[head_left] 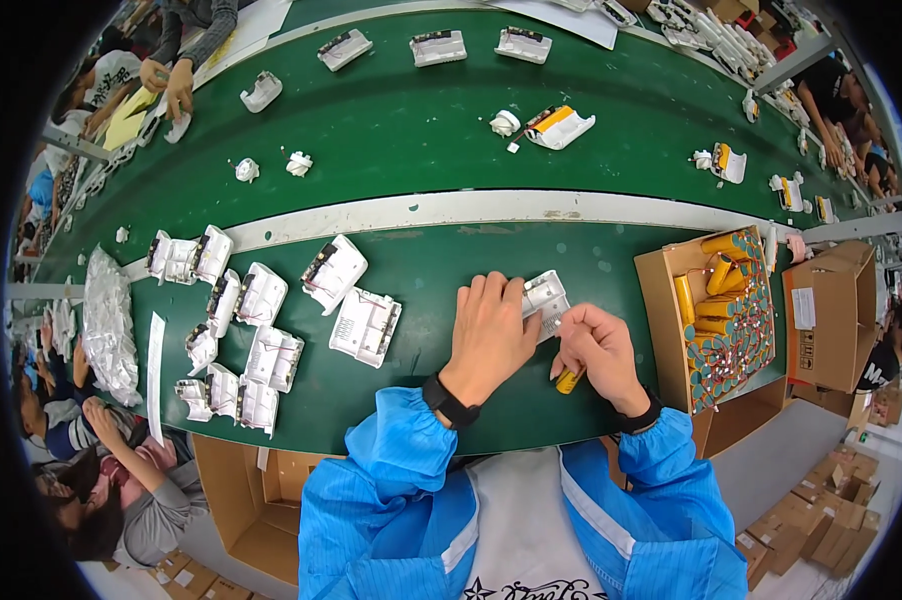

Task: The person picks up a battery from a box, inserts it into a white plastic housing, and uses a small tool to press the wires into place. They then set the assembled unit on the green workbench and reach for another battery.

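My left hand (493,335) is closed on a white plastic housing half (545,291) and steadies it just above the green bench. Part of the housing is hidden behind the fingers. Beside it, my right hand (601,352) is curled round a yellow cylindrical battery (569,381), whose end pokes out below the fingers. The right fingertips are at the housing's right edge; whether they touch it I cannot tell. To the right stands an open cardboard box (661,330) packed with yellow batteries, their wires showing.
Several white housing halves (367,326) with dark boards and wires lie on the left. Beyond a pale rail (421,206), a green belt (391,130) carries housings and a battery-fitted housing (561,128). A clear plastic bag (109,325) lies far left. Other people sit along both sides.
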### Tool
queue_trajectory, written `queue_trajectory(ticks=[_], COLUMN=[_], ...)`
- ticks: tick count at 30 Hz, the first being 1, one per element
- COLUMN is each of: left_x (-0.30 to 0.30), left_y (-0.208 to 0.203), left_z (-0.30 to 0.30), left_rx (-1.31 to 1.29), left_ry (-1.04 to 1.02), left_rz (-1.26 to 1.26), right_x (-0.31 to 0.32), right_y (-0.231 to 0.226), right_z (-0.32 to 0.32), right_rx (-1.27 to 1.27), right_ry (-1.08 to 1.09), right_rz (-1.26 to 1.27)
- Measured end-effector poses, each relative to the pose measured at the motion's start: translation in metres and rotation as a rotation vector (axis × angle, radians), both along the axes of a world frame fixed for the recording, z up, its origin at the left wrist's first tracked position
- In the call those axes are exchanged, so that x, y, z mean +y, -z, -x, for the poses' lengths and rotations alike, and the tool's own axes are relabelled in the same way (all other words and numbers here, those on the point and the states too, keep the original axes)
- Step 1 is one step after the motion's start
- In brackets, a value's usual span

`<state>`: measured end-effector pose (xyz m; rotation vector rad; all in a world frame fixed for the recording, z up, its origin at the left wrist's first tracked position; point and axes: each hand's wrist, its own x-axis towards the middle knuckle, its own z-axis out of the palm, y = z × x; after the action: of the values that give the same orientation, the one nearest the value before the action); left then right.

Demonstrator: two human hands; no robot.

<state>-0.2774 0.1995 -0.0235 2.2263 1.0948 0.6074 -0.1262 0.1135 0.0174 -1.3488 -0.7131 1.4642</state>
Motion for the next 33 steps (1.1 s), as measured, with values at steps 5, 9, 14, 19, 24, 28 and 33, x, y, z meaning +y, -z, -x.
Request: queue_trajectory(ticks=[5,9,14,19,24,28,33], left_x=[-0.011,-0.014,-0.010,-0.004,-0.005,-0.004,-0.005], left_y=[0.003,0.008,0.002,0.004,0.006,0.006,0.007], left_z=[0.007,0.006,0.009,0.012,0.014,0.015,0.014], left_rx=[0.054,0.054,0.065,0.095,0.068,0.066,0.049], left_ry=[0.015,0.033,0.017,0.087,0.104,0.111,0.099], left_rz=[0.053,0.014,-0.008,0.059,0.078,0.090,0.070], right_x=[0.005,0.011,0.008,0.017,0.016,0.015,0.014], right_y=[0.006,0.007,0.025,0.029,0.032,0.030,0.032], right_z=[0.003,0.010,0.015,0.019,0.025,0.026,0.027], right_rx=[-0.416,-0.826,-0.613,-0.717,-0.818,-0.803,-0.819], right_ry=[0.023,-0.006,0.040,0.023,0.012,0.013,0.019], right_rz=[-0.134,-0.258,-0.053,0.031,-0.022,-0.044,-0.041])
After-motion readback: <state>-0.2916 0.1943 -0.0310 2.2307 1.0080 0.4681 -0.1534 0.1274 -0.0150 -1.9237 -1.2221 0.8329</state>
